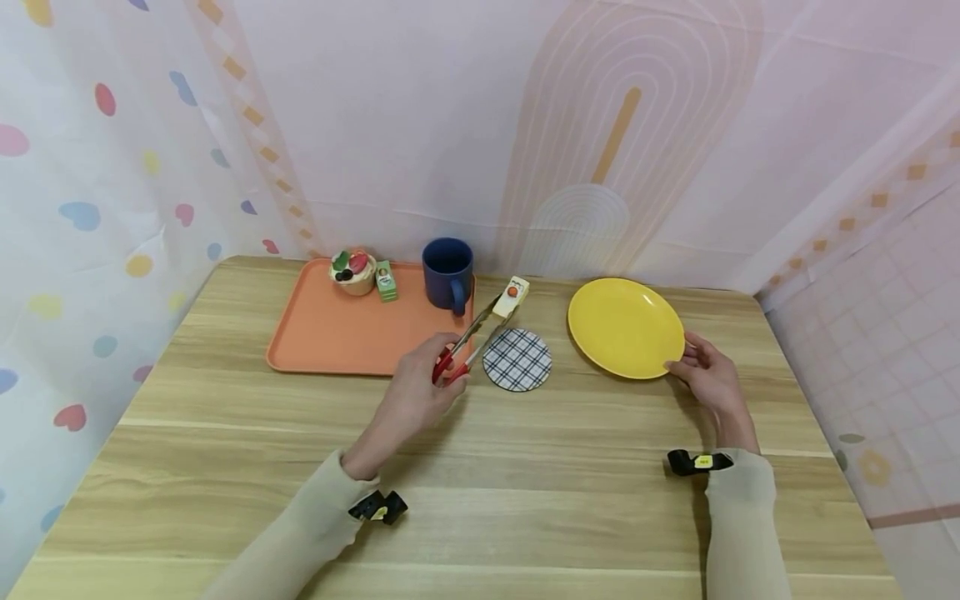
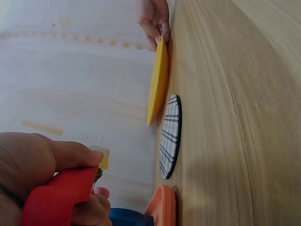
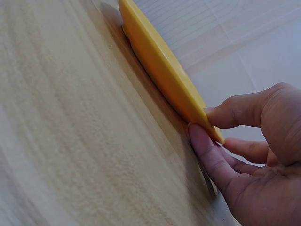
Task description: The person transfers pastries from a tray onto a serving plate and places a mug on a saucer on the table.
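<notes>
My left hand (image 1: 420, 379) grips the red handles of a pair of tongs (image 1: 444, 364). Between the tong tips is a small pale-yellow carton (image 1: 512, 297) with an orange picture, held above the table near the plaid coaster (image 1: 517, 360). In the left wrist view, the red handle (image 2: 61, 193) fills the fist and hides most of the tongs. On the right, my right hand (image 1: 708, 375) pinches the near-right rim of a yellow plate (image 1: 626, 329). The right wrist view shows the thumb (image 3: 207, 146) and fingers on opposite sides of the plate's edge (image 3: 164, 66).
An orange tray (image 1: 337, 333) lies at the back left. On it stand a cupcake (image 1: 354, 273) with fruit on top, a small green carton (image 1: 386, 282) and a dark blue mug (image 1: 447, 275). A patterned cloth (image 1: 420, 125) hangs behind the wooden table (image 1: 525, 500).
</notes>
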### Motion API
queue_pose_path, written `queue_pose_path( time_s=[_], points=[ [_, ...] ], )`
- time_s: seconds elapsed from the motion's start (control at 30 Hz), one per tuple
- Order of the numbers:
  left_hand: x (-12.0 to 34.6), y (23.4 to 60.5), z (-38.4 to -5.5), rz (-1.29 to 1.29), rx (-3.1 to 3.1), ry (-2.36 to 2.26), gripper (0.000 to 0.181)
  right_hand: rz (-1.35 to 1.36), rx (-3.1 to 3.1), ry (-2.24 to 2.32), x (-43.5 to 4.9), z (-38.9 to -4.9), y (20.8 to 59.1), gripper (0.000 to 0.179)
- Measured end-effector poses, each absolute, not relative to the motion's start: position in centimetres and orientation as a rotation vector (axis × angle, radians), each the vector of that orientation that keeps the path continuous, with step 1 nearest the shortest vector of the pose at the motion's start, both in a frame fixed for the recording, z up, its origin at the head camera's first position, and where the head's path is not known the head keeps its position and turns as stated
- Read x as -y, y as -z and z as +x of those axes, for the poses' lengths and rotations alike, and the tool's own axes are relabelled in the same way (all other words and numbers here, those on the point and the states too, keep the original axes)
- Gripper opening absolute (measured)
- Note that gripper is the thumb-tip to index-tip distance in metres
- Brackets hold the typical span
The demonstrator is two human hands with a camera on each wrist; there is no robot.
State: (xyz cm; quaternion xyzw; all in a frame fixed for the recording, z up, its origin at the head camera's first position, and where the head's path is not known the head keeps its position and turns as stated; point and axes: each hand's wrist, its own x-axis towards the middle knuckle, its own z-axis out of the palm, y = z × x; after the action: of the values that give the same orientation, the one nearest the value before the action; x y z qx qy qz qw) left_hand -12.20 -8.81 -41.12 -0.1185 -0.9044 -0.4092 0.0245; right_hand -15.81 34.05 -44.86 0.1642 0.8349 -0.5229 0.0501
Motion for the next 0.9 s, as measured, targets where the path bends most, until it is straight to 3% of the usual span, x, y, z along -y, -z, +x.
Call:
queue_pose_path(
  time_s=[0.9],
  points=[
    [6.3, 42.1, -12.7, -0.471, 2.795, 1.268, 0.051, 0.503, -2.547, 1.588, -33.9, -15.8, 44.8, 0.077]
  ],
)
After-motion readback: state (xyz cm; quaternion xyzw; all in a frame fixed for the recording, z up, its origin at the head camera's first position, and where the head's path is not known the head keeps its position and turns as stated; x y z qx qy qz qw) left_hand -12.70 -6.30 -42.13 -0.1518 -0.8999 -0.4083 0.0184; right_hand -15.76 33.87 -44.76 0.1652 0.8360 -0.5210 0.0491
